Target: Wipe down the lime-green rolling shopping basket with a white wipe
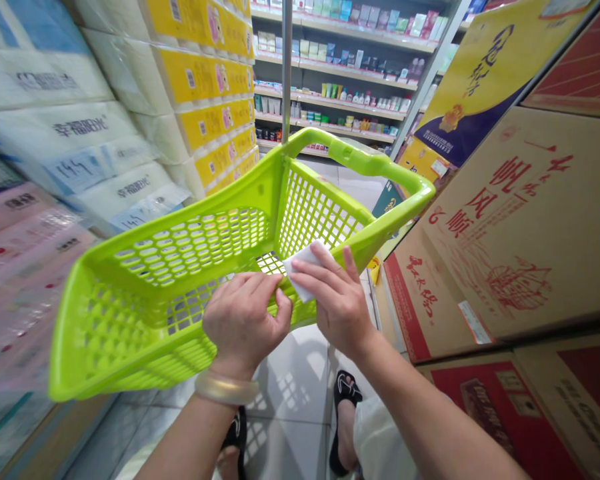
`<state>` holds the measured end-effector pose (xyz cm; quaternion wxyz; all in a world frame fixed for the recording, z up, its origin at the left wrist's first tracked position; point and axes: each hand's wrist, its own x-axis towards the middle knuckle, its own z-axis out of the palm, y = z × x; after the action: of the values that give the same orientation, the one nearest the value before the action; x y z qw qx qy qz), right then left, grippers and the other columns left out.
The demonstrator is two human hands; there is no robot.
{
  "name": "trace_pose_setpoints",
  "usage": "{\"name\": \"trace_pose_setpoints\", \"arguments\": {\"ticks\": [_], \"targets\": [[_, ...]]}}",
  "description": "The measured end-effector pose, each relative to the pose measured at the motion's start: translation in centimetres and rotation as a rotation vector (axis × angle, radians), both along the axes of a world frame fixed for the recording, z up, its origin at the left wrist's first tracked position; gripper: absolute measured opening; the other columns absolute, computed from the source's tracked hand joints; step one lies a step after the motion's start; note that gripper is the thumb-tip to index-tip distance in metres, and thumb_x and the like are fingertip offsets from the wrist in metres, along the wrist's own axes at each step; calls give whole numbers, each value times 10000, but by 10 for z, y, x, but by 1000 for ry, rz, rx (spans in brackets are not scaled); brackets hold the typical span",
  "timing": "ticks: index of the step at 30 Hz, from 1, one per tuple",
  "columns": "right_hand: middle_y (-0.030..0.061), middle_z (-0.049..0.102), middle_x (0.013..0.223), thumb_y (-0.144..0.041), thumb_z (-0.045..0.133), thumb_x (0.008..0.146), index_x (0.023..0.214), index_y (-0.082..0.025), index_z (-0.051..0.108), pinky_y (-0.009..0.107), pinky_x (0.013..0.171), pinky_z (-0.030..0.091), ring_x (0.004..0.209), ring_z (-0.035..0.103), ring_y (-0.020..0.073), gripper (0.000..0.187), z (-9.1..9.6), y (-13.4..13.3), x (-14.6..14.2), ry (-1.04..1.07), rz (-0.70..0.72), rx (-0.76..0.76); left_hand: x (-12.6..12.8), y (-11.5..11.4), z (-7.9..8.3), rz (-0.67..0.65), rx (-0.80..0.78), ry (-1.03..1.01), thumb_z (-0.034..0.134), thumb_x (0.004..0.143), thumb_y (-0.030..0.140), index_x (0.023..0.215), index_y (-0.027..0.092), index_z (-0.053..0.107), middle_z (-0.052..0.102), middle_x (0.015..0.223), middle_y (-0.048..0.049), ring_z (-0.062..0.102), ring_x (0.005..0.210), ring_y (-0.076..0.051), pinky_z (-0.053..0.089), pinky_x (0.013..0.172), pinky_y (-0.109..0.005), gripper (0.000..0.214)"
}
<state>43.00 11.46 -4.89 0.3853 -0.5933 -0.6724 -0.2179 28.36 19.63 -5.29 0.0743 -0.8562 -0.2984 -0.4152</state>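
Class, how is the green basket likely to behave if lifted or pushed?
The green basket is probably light for its size, since holes fill its walls. It seems fairly stiff, as its sides hold a clear box shape. Its smooth, shiny handle may feel slightly slippery.

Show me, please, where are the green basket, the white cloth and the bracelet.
Green basket [255, 190]: head view, solid strip below the far rim.
White cloth [304, 255]: head view, upper uncovered part.
Bracelet [227, 389]: head view, outer face of the band.
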Motion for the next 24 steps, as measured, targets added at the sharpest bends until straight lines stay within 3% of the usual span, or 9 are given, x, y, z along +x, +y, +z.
{"name": "trace_pose_setpoints", "arguments": {"ticks": [3,7,10,14,16,19,22,24], "targets": [[24,725,1202,-14,406,922,1125,-234,701,469,1247,128,1349,503,193,420,6,-4,28,51,-110,88,0,0,0,-7,7,-9,544,802,202,816,199,693,721,731,-31,653,746,-223,399,628,-345,149],[44,729,1184,-38,419,928,1093,-242,716,564,1218,162,1335,521,230,397,12,-12,68,169,-292,312,0,2,-1,-6,3,-26,541,808,206,807,201,695,721,726,-28,654,743,-220,401,627,-340,155],[31,728,1188,-32,405,928,1103,-248,709,551,1217,197,1352,501,224,412,8,-9,48,149,-236,256,-2,3,-1,1,9,-29,540,804,207,803,206,699,718,721,-29,652,731,-221,401,618,-339,159],[-13,720,1212,-35,410,934,1116,-244,694,428,1244,186,1369,477,168,396,-3,-1,-4,24,9,8,-3,4,-1,18,14,-11,545,802,207,805,207,699,720,725,-32,648,711,-219,401,617,-338,155],[-16,723,1206,-37,412,936,1109,-246,697,414,1251,165,1361,486,159,394,-3,0,-7,-10,48,-6,-3,4,-1,18,15,-8,546,805,206,806,208,700,722,727,-31,649,713,-215,399,617,-335,153],[2,726,1198,-25,387,932,1128,-256,698,476,1244,172,1349,504,180,434,5,-6,25,36,-73,72,-4,4,-1,13,2,-18,542,806,211,807,214,701,727,735,-27,654,730,-212,402,625,-330,159],[21,728,1186,-38,395,927,1114,-259,707,578,1213,202,1323,535,227,426,13,-12,62,144,-256,264,-3,3,-1,11,-21,-21,542,801,224,794,214,701,723,729,-29,652,736,-218,406,629,-332,160],[26,725,1191,-48,405,926,1112,-260,709,591,1205,217,1322,535,237,415,13,-12,64,169,-295,308,-3,3,-1,11,-24,-24,541,797,221,790,212,701,720,722,-29,650,734,-220,406,627,-334,161]]}}
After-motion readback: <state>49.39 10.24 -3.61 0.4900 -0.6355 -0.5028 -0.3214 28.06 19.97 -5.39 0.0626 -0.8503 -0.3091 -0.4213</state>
